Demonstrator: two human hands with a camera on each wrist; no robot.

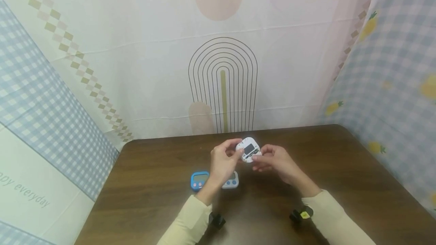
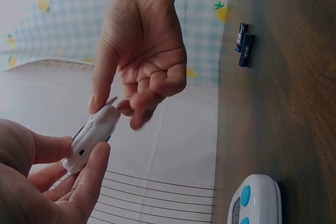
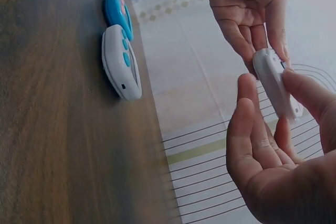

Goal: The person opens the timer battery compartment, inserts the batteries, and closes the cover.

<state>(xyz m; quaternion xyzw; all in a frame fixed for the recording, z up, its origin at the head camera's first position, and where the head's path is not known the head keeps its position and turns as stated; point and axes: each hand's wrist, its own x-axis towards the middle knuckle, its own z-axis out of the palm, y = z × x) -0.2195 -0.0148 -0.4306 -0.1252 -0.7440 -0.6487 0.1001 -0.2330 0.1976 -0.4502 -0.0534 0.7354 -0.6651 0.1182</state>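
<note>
Both hands hold a small round white timer (image 1: 249, 149) above the brown table (image 1: 340, 169), its back with a dark rectangular recess turned up. My left hand (image 1: 235, 151) grips its left edge between thumb and fingers; the left wrist view shows the timer (image 2: 94, 132) edge-on in that grip. My right hand (image 1: 260, 158) pinches the right edge. In the right wrist view its thumb and forefinger close on the timer (image 3: 275, 85), with the left hand (image 3: 247, 14) above it. In the left wrist view the right hand (image 2: 142, 56) touches the timer's top with its thumb.
A blue timer (image 1: 199, 180) and a white timer with blue buttons (image 1: 232, 181) lie side by side on the table below my left hand. Two dark batteries (image 2: 243, 43) lie on the wood in the left wrist view. Patterned cloth walls surround the table.
</note>
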